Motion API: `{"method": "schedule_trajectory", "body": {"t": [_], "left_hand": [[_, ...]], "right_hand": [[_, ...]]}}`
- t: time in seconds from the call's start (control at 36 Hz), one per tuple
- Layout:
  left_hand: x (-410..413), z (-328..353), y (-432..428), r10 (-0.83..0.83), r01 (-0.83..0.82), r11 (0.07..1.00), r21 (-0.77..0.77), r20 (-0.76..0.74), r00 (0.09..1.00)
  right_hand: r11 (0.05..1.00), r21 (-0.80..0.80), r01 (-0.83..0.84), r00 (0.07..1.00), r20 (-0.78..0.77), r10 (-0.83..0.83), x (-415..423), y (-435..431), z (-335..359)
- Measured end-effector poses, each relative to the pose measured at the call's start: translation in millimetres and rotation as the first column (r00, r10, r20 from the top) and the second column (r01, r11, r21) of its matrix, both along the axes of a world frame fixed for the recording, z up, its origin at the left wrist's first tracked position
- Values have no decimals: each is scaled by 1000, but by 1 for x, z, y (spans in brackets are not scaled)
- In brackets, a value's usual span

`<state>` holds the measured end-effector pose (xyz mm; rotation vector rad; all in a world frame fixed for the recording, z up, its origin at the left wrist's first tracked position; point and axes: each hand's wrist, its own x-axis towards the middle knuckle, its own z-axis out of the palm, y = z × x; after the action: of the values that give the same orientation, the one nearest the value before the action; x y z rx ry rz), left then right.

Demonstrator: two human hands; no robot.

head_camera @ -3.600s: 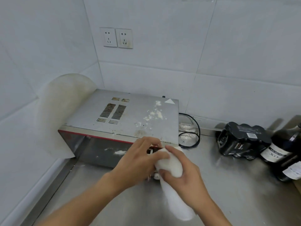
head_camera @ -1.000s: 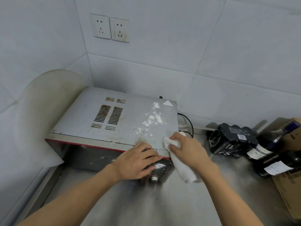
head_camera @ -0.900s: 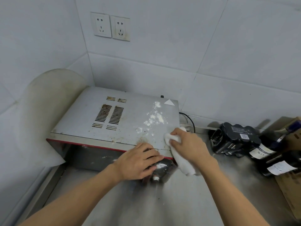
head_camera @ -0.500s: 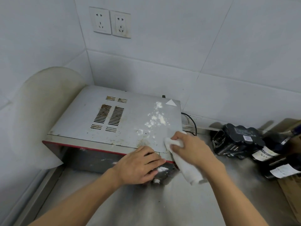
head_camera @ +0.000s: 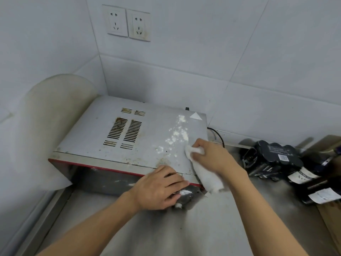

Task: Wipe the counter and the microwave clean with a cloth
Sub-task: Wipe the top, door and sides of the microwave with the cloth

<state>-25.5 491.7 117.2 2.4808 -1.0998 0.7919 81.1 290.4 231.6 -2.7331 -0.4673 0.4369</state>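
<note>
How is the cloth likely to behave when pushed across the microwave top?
Probably floppy: the cloth droops past the front edge of the microwave below the right hand gripping it. Likely light, since one bunched grip carries it. It may smear rather than lift the white powder unless pressed flat.

my white cloth (head_camera: 208,177) sits bunched on the right edge of the grubby grey microwave (head_camera: 149,141), tail dangling over the steel counter (head_camera: 193,235)

I see right hand (head_camera: 215,159) gripping white cloth (head_camera: 206,176) on microwave (head_camera: 110,141) top, white powder (head_camera: 177,135) just beyond its fingers. Left hand (head_camera: 156,189) rests flat on the front edge, beside the right hand.
</note>
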Motion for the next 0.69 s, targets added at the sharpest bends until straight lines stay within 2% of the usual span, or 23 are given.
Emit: {"method": "schedule_trajectory", "body": {"t": [0.08,0.19,0.28,0.39,0.53,0.69], "left_hand": [[0,0,-1,0,0,1000,2,-1,1000],[-1,2,0,-3,3,1000,-4,-24,1000],[-2,5,-1,3,-3,1000,-13,-39,999],[-3,5,-2,6,-6,1000,-16,-42,999],[-1,2,-1,4,-4,1000,-9,-15,1000],[-1,3,-1,-2,1,1000,-27,-25,1000]], "right_hand": [[1000,8,7,1000,10,-7,-3,-2,-1],[990,65,122,985,112,-129,32,16,-7],[976,110,190,973,112,-202,54,30,-5],[988,87,127,988,80,-134,51,32,-1],[1000,-5,-8,1000,-5,8,8,10,-3],[995,40,91,994,62,-93,25,14,-7]]}}
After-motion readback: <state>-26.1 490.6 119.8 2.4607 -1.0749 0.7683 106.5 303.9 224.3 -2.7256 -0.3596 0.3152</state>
